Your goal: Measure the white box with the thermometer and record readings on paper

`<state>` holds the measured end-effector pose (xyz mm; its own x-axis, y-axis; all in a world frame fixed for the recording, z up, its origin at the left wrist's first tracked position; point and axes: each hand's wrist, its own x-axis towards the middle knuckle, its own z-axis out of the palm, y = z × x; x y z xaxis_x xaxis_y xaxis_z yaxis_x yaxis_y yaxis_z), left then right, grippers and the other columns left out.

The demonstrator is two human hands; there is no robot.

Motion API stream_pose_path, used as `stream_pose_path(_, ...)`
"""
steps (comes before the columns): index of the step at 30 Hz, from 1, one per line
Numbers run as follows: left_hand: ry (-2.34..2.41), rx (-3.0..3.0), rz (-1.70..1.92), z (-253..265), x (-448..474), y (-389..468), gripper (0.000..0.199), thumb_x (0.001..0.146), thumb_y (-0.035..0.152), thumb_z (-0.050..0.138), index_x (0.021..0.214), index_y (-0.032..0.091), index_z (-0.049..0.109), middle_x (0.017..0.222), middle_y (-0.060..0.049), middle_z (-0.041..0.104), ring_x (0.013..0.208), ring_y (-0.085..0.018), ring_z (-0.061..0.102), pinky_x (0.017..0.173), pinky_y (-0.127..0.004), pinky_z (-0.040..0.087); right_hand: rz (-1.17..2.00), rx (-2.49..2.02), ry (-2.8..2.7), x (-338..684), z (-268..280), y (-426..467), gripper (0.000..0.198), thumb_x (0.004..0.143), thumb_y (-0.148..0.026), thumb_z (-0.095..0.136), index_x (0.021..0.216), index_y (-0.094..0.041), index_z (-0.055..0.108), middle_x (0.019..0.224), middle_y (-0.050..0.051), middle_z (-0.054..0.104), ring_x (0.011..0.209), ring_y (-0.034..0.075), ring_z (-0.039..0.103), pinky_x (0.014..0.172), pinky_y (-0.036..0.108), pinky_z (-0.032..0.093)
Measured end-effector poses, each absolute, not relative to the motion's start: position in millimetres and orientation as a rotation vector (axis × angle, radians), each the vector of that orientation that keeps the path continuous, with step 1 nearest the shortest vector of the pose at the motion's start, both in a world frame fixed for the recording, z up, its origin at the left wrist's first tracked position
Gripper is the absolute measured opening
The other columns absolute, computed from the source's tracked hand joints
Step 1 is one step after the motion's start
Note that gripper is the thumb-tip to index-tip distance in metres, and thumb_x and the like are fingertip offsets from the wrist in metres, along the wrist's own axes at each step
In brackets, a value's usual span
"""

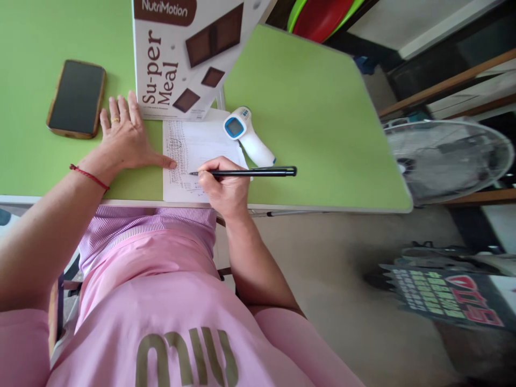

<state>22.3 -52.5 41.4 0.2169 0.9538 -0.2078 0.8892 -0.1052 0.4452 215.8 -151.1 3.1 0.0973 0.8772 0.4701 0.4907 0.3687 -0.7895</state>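
Observation:
A black pen (258, 172) is pinched in my right hand (229, 188), its tip over a sheet of white paper (201, 142) with small handwriting down its left part. I cannot tell whether the tip touches the sheet. My left hand (127, 137) lies flat with fingers spread, its thumb on the paper's left edge and its other fingertips by the lower corner of a box marked "Su-per Meal" (165, 59). On the paper's upper right rests a white and blue infrared thermometer (250, 137). To the left lies a phone in a brown case (76, 99), its screen dark.
All this is on a green table (314, 113) with a pale rim. A standing fan (447, 161) is beyond its right end. Red and green basins (322, 19) show behind the table. A dark printed bag (447, 295) is low on the right.

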Motion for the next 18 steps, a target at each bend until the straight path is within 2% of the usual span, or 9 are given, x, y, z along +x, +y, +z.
stream_pose_path(10, 1.692, 2.011, 0.189, 40.6, 22.3, -52.7, 0.175, 0.029, 0.084, 0.078, 0.16, 0.011, -0.013, 0.17, -0.007, -0.009, 0.152, -0.042, -0.021, 0.124, -0.053, -0.017, 0.495, -1.239, -1.574, 216.2, 1.6, -150.3, 0.011, 0.078, -0.02, 0.056, 0.069, -0.021, 0.062, 0.054, -0.007, 0.056, 0.048, 0.008, 0.047, 0.048, 0.023, 0.039)
stream_pose_path(18, 1.683, 2.018, 0.202, 40.1, 22.5, -51.1, 0.177, 0.025, 0.085, 0.078, 0.161, 0.014, -0.013, 0.17, -0.003, -0.007, 0.152, -0.043, -0.021, 0.125, -0.053, -0.017, 0.487, -1.264, -1.581, 216.7, 2.4, -149.1, 0.011, 0.077, -0.022, 0.056, 0.068, -0.022, 0.062, 0.053, -0.007, 0.056, 0.048, 0.009, 0.047, 0.048, 0.024, 0.039)
